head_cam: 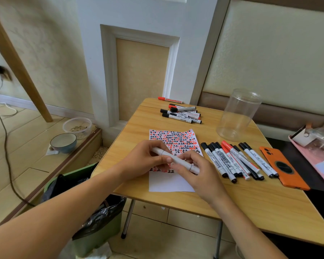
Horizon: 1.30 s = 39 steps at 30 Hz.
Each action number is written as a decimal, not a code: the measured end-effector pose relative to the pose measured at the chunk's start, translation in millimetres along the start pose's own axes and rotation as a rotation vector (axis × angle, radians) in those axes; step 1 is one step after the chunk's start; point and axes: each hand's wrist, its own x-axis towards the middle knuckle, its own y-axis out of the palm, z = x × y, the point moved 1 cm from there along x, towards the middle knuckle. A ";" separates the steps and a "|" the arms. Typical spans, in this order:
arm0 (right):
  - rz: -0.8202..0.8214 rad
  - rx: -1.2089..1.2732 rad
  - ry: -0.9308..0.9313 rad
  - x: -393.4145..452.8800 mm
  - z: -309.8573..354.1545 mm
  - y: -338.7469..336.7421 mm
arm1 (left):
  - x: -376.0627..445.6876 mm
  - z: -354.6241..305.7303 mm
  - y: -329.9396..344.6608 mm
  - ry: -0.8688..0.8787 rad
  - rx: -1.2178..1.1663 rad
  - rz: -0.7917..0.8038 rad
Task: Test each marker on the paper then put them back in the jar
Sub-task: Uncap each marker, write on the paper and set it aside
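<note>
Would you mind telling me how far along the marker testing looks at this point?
Done: the paper is mostly filled with red and black test marks. In hand: the left hand and right hand both grip one white marker over the sheet. Left: the jar stands empty, with one pile of markers behind the paper and another group to its right, so none are back yet.

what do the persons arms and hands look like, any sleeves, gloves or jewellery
Both forearms are bare right up to the frame edge, so no sleeves or cuffs show. The left hand and right hand wear no gloves, and no watch or bracelet is visible on either wrist. No rings can be made out on the fingers that show. Fingernails look short and unpainted where visible, though they are small in this view.
</note>
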 end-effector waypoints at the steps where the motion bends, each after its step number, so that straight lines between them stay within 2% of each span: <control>1: -0.008 -0.016 -0.005 0.3 -0.3 0.6 | -0.2 0.5 -0.6 -0.003 0.023 0.001; 5: -0.054 -0.103 -0.032 3.5 -1.5 0.8 | -0.4 -1.2 0.7 0.013 0.149 -0.021; 17: -0.056 -0.137 -0.073 9.5 0.4 2.5 | 2.3 -1.5 -0.9 0.059 0.232 -0.073; 26: -0.064 -0.235 -0.151 11.4 1.4 3.1 | -0.1 1.7 -3.9 0.031 0.182 -0.031; 32: -0.061 -0.215 -0.167 14.6 2.5 6.6 | -3.3 -5.7 -9.2 0.005 0.161 -0.039; 36: -0.028 -0.195 -0.173 19.6 4.6 9.9 | -5.2 -13.1 -19.9 0.096 0.559 -0.115; 39: 0.013 -0.193 -0.199 27.0 11.4 19.9 | -10.9 -14.1 -25.3 0.221 0.802 -0.109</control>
